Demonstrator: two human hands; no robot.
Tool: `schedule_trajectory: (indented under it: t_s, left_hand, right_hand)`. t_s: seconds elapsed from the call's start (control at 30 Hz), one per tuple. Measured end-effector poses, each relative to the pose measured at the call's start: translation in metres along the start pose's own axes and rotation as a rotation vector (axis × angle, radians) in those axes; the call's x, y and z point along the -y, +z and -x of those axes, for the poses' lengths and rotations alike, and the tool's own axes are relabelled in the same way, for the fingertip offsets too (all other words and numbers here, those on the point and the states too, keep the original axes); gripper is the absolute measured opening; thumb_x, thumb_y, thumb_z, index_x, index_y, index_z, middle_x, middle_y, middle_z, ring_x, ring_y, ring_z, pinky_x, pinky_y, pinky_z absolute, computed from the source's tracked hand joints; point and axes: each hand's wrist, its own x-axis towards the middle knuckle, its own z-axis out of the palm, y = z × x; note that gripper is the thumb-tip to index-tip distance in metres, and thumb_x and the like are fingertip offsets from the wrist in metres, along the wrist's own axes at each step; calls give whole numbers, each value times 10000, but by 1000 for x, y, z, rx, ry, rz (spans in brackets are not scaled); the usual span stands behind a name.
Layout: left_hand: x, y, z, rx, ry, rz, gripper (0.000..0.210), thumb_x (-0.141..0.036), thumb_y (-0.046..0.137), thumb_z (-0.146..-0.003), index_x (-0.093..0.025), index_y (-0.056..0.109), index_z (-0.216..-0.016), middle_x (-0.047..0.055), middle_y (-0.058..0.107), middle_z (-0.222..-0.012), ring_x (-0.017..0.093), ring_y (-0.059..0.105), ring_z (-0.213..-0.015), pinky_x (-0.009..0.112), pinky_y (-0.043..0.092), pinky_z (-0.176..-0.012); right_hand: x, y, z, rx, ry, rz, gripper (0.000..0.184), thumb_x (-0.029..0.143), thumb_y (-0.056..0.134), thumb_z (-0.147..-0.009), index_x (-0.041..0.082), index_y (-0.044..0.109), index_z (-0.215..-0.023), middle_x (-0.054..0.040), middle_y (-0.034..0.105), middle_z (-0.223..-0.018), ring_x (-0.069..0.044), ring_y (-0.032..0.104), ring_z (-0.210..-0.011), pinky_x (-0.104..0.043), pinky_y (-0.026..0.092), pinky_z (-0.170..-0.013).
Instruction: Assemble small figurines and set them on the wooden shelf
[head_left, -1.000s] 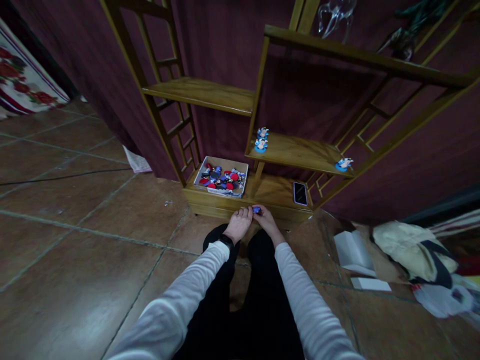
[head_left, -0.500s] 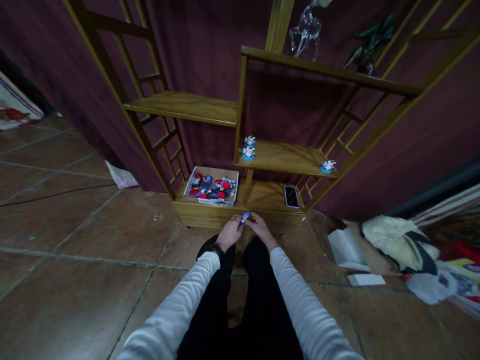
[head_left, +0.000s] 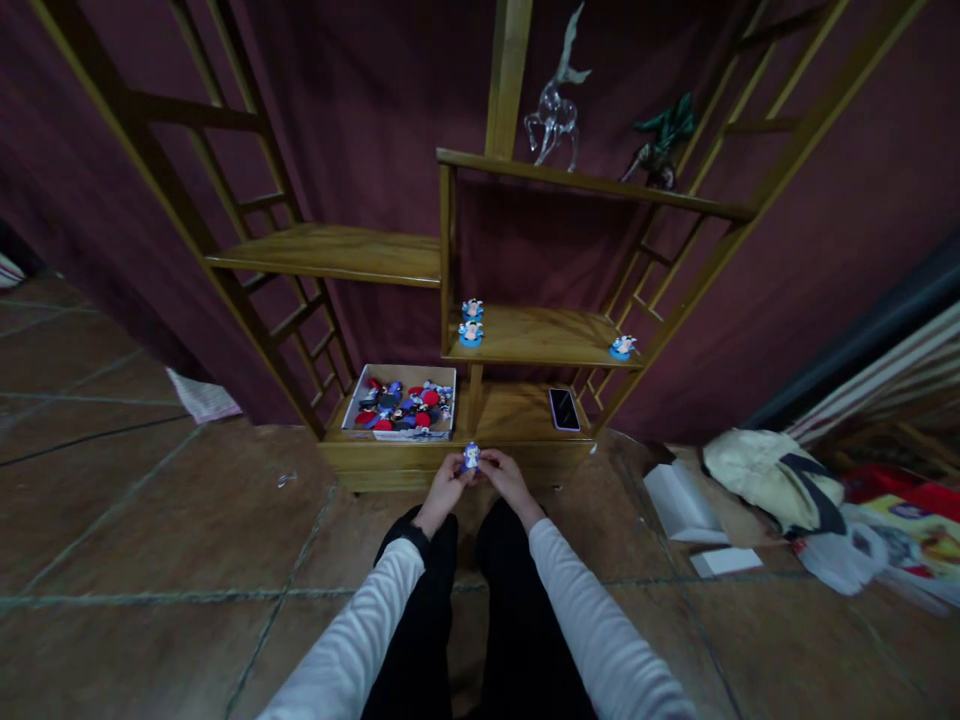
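Observation:
A small purple-and-white figurine [head_left: 471, 457] is held upright between my two hands, in front of the low shelf. My left hand [head_left: 446, 488] pinches it from the left, and my right hand [head_left: 506, 476] grips its right side with closed fingers. Just beyond, a shallow cardboard box [head_left: 361, 392] is filled with several jumbled figurines on red, purple and dark bases. Two blue-based figurines stand one behind the other at the left of the middle shelf, the front one [head_left: 471, 333] nearer me. Another blue-based figurine [head_left: 622, 347] is at that shelf's right end.
A phone [head_left: 564, 409] lies on the bottom shelf [head_left: 510, 410]. Higher up stand a clear glass animal [head_left: 555, 120] and a dark green ornament [head_left: 660, 145]. On the floor at right are white box pieces [head_left: 682, 500], a cream cloth bag [head_left: 772, 478] and plastic bags [head_left: 840, 550].
My view has tilted up and turned right, showing more of the upper shelf. The figurine in my hands, tilted before, is now upright with its white front showing.

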Motion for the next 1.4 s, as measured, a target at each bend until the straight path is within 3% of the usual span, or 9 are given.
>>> schedule_trajectory:
  t_s: [0.3, 0.67, 1.17, 1.4]
  left_hand:
    - [-8, -2, -1, 81, -129, 155, 400, -347, 754, -527, -148, 567, -820, 32, 643, -809, 171, 616, -809, 373, 489, -809]
    - [-15, -3, 2, 117, -204, 240, 489, -279, 785, -518, -163, 582, -948, 62, 663, -920, 190, 630, -864, 380, 490, -830]
    - [-16, -1, 0, 112, -194, 169, 619, -316, 766, -561, -154, 530, -1110, 102, 675, -953, 210, 631, -884, 339, 483, -807]
    - [-21, 0, 0, 137, -200, 108, 646, -391, 740, -593, -162, 524, -1158, 131, 649, -1032, 222, 637, -887, 325, 489, -771]
  right_hand:
    - [5, 0, 2, -9, -135, 1, 311, 273, 594, -702, 255, 608, -1011, -11, 668, -923, -183, 620, -851, -347, 476, -819]
    - [11, -6, 6, 7, -170, 23, 331, 255, 588, -703, 285, 609, -1032, 7, 665, -937, -186, 614, -840, -338, 483, -798]
    - [18, -17, 3, -17, -87, -163, 323, 365, 654, -654, 216, 616, -939, -9, 626, -852, -159, 578, -796, -281, 470, -736]
    - [47, -42, -5, -63, 46, -318, 424, 431, 696, -605, 218, 600, -958, -7, 617, -845, -149, 590, -717, -286, 513, -613]
